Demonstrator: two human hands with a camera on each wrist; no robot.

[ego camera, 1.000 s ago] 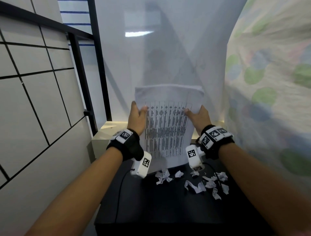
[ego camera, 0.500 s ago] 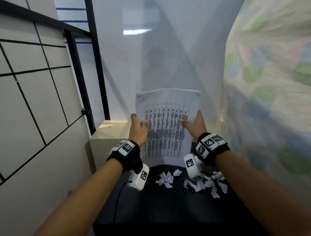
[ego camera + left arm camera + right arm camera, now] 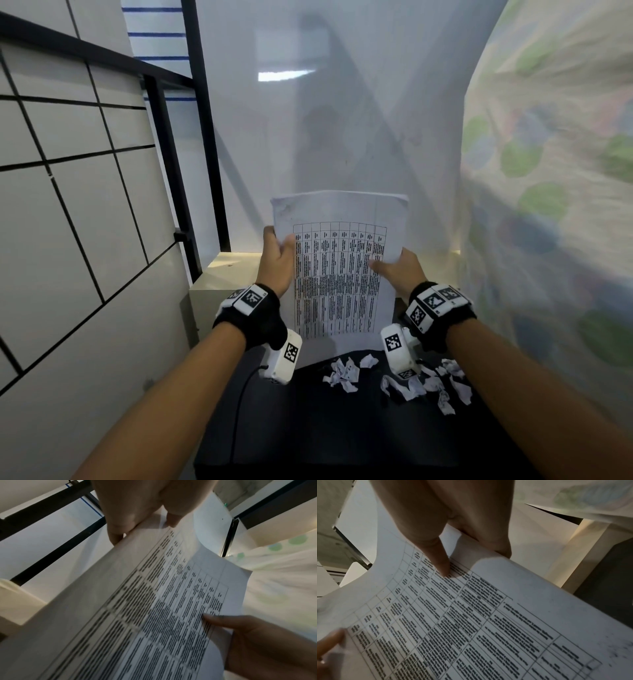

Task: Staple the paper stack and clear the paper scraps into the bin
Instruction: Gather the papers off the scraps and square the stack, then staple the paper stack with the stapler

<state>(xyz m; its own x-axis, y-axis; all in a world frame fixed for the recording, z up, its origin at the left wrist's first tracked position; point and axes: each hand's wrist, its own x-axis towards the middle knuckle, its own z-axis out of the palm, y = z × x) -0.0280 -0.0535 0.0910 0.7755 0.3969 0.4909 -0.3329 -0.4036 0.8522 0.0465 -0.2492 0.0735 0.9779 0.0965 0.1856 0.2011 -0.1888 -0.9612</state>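
Observation:
A stack of white paper printed with a table stands upright over the far end of the black table, its lower edge at or near the tabletop. My left hand grips its left edge, thumb on the front sheet. My right hand grips the right edge, thumb pressed on the print. The left wrist view shows the paper stack pinched by my left hand. The right wrist view shows the paper stack under the thumb of my right hand. Several crumpled paper scraps lie on the table near the stack. No stapler or bin shows.
A white tiled wall with a black rail runs along the left. A dotted curtain hangs on the right. A pale ledge sits behind the table. A black cable trails over the table's left side.
The paper stack and both hands have come down from a raised position toward the far end of the table. The scraps have not moved.

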